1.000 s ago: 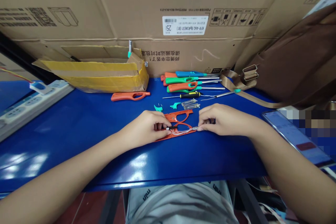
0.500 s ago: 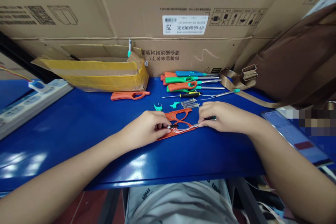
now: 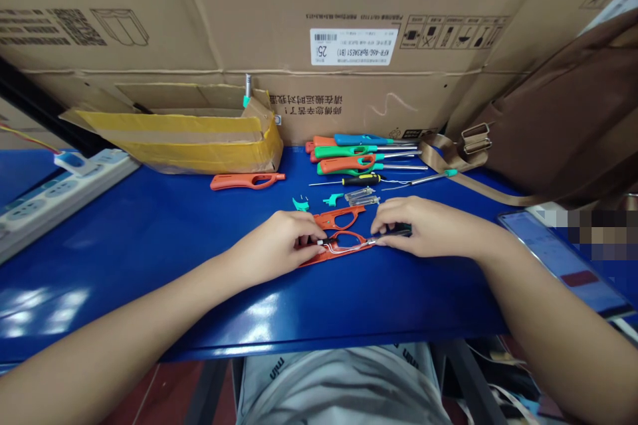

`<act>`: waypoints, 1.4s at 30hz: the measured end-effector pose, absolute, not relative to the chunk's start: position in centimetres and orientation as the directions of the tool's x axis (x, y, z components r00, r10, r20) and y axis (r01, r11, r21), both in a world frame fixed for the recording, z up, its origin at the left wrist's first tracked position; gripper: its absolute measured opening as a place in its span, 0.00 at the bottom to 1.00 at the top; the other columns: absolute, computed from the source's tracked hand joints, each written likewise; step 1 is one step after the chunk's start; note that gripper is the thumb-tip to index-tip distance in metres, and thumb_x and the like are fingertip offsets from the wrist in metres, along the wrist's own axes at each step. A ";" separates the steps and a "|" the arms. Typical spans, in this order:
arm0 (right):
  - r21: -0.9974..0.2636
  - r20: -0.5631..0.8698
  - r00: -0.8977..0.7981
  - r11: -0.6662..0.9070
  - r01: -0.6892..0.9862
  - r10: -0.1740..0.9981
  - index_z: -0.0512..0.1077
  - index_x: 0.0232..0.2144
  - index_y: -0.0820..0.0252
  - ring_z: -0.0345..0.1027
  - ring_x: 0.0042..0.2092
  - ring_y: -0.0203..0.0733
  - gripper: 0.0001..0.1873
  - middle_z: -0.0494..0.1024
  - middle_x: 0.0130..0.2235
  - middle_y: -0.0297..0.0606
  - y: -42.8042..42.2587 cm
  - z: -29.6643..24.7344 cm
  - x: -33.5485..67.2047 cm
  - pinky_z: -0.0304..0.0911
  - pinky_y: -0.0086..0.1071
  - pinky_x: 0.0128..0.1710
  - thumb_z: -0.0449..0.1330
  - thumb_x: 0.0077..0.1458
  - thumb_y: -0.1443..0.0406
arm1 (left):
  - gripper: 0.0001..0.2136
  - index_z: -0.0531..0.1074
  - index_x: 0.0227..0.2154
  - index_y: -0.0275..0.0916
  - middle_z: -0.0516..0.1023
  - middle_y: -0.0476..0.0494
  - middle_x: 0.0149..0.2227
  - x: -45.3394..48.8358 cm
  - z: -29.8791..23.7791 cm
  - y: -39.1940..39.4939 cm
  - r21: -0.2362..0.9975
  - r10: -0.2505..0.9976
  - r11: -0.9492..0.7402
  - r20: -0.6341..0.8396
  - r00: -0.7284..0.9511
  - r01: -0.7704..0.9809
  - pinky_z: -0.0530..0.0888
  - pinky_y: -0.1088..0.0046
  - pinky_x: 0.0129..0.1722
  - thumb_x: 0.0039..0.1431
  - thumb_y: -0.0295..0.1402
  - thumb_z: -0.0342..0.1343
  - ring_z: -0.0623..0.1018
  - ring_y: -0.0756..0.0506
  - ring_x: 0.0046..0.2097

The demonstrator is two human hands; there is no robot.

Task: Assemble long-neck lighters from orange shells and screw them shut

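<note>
An orange lighter shell half (image 3: 343, 246) lies on the blue table (image 3: 149, 239) with white wires and a small black part inside it. My left hand (image 3: 279, 246) pinches the black part at the shell's left end. My right hand (image 3: 419, 226) pinches a thin dark rod (image 3: 393, 234) at the shell's right end, where the wires meet it. A second orange shell half (image 3: 339, 217) lies just behind, touching the first.
Behind lie finished lighters (image 3: 359, 153) in orange, green and blue, a small screwdriver (image 3: 359, 180), teal clips (image 3: 300, 203), clear parts (image 3: 361, 197) and a lone orange shell (image 3: 246, 180). A taped carton (image 3: 189, 136) and power strip (image 3: 54, 192) stand left, a phone (image 3: 563, 259) and brown bag (image 3: 563, 113) right.
My right hand has edged left and slightly back along the rod at the shell's right end. My left hand has stayed on the shell.
</note>
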State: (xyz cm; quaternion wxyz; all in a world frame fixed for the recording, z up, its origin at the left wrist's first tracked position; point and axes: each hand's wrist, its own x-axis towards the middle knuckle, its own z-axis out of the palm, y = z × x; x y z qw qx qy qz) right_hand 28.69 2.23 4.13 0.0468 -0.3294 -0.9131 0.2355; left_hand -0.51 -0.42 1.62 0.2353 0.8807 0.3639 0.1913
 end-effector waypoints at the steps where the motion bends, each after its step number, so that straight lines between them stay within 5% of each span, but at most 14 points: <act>1: -0.481 -0.053 -0.782 0.670 0.565 0.621 0.79 0.42 0.56 0.74 0.43 0.43 0.08 0.81 0.43 0.38 2.3 4.1 28.6 0.65 0.34 0.42 0.63 0.61 0.65 | 0.06 0.81 0.40 0.34 0.81 0.43 0.36 -0.5 1.6 -0.4 0.554 0.728 -0.628 0.171 0.664 0.546 0.74 0.75 0.36 0.61 0.25 0.63 0.79 0.49 0.34; 6: -0.578 0.017 -0.709 0.585 0.568 0.705 0.78 0.35 0.58 0.72 0.39 0.41 0.09 0.80 0.37 0.38 2.5 3.7 27.9 0.64 0.34 0.40 0.62 0.62 0.60 | 0.06 0.81 0.40 0.35 0.81 0.43 0.37 -0.5 1.4 -0.4 0.538 0.710 -0.653 0.191 0.678 0.533 0.74 0.74 0.37 0.61 0.25 0.63 0.80 0.48 0.36; 18: -0.722 -0.237 -0.625 0.296 0.626 0.744 0.76 0.28 0.59 0.65 0.33 0.38 0.12 0.78 0.30 0.34 3.3 2.1 27.2 0.57 0.33 0.34 0.66 0.54 0.57 | 0.07 0.82 0.41 0.35 0.81 0.43 0.37 -0.1 1.1 -0.6 0.549 0.729 -0.632 0.181 0.660 0.548 0.74 0.73 0.38 0.61 0.25 0.63 0.80 0.47 0.37; 23: -0.701 -0.247 -0.624 0.308 0.643 0.741 0.75 0.27 0.59 0.62 0.32 0.37 0.10 0.75 0.28 0.33 3.3 2.0 26.9 0.56 0.32 0.32 0.65 0.55 0.59 | 0.07 0.82 0.40 0.36 0.81 0.44 0.36 0.0 1.4 -0.7 0.532 0.744 -0.623 0.178 0.644 0.573 0.74 0.74 0.36 0.60 0.24 0.63 0.80 0.47 0.36; 31: -0.657 0.068 -0.723 0.576 0.486 0.687 0.76 0.36 0.60 0.66 0.36 0.37 0.03 0.76 0.36 0.36 2.3 2.3 26.4 0.60 0.30 0.35 0.62 0.59 0.68 | 0.08 0.82 0.40 0.38 0.82 0.45 0.36 -0.2 1.8 -0.8 0.496 0.733 -0.651 0.213 0.646 0.574 0.75 0.73 0.38 0.61 0.22 0.61 0.80 0.47 0.36; 42: -0.572 0.092 -0.748 0.650 0.500 0.657 0.75 0.42 0.57 0.71 0.40 0.39 0.07 0.77 0.43 0.39 1.1 1.6 25.8 0.65 0.32 0.41 0.61 0.61 0.67 | 0.08 0.81 0.42 0.37 0.83 0.43 0.40 -0.3 1.5 -0.7 0.511 0.730 -0.650 0.214 0.649 0.562 0.77 0.71 0.42 0.62 0.23 0.61 0.81 0.46 0.39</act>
